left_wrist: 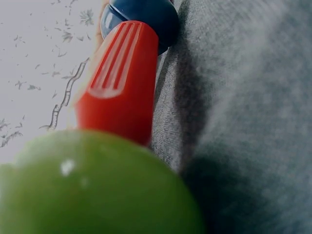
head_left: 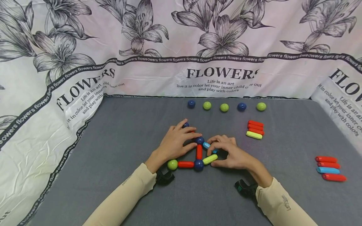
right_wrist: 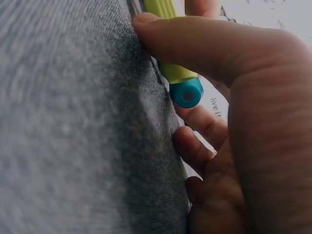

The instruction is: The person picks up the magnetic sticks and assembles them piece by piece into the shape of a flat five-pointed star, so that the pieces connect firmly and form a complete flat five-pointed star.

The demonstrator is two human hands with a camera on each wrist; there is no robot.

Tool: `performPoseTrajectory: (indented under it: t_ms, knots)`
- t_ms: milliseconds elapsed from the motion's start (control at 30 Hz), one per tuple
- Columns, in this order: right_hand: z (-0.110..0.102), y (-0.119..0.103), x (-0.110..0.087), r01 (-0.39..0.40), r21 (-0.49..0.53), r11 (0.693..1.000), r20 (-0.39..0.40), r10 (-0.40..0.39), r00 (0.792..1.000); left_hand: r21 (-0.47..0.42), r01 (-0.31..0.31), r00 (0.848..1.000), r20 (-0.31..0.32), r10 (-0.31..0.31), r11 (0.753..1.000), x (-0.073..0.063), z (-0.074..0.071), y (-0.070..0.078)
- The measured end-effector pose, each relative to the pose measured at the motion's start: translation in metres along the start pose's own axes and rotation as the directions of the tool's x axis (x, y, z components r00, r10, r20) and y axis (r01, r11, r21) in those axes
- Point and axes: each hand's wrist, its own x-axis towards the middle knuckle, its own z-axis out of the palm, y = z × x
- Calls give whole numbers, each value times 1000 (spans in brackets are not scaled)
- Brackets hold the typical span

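A toy frame of joined sticks and balls lies on the grey cloth. Its lower row has a green ball (head_left: 172,164), a red stick (head_left: 185,164) and a blue ball (head_left: 199,165). From there another red stick (head_left: 199,152) runs up to an upper blue ball (head_left: 200,140), which my left hand (head_left: 173,142) holds between thumb and fingers. Those fingers partly cover a further red stick and blue ball (head_left: 185,125). My right hand (head_left: 233,153) pinches a yellow-green stick (head_left: 210,159) touching the lower blue ball. A light-blue stick (head_left: 207,145) slants from the upper ball, partly behind right fingers.
Loose blue and green balls (head_left: 207,105) form a row at the back. Red sticks (head_left: 255,127) and a yellow stick (head_left: 254,135) lie right of centre. Farther right are red sticks (head_left: 334,177) and a blue stick (head_left: 328,170). A flower-printed sheet (head_left: 158,78) borders the back.
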Motion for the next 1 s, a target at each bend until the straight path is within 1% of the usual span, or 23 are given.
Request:
performPoseTrajectory:
  t_ms: [167,300,433,533,633,700,800,900,967,1000]
  knots:
    - [1,0,1,14,12,1000,-14,-14,1000,8,1,1000,5,-1,1000,0,-2,0]
    - [1,1,1,19,17,1000,-14,-19,1000,14,-4,1000,-7,4,1000,-1,-2,1]
    - [0,1,-1,17,67,998,-16,-16,1000,6,-17,999,-29,17,1000,-1,-1,1]
    - [0,1,-1,48,135,990,-63,-40,997,-6,-17,999,-49,16,1000,-1,-2,2]
    - [1,2,0,92,212,973,-145,-62,987,-24,-14,999,-46,13,1000,-2,-6,5]
    - [2,2,0,90,255,963,-189,-42,981,-48,-25,1000,-20,24,999,-2,-9,9]
    - [3,3,0,35,285,958,-226,32,974,-96,-48,997,57,54,994,-5,-14,18]
    - [5,3,0,-26,277,961,-250,98,963,-112,-54,985,154,71,992,-10,-16,27]
    - [5,4,1,-48,267,962,-273,123,954,-93,-49,975,212,68,994,-14,-17,32]
    - [6,5,1,-55,262,963,-287,132,949,-82,-48,971,231,66,995,-16,-17,34]
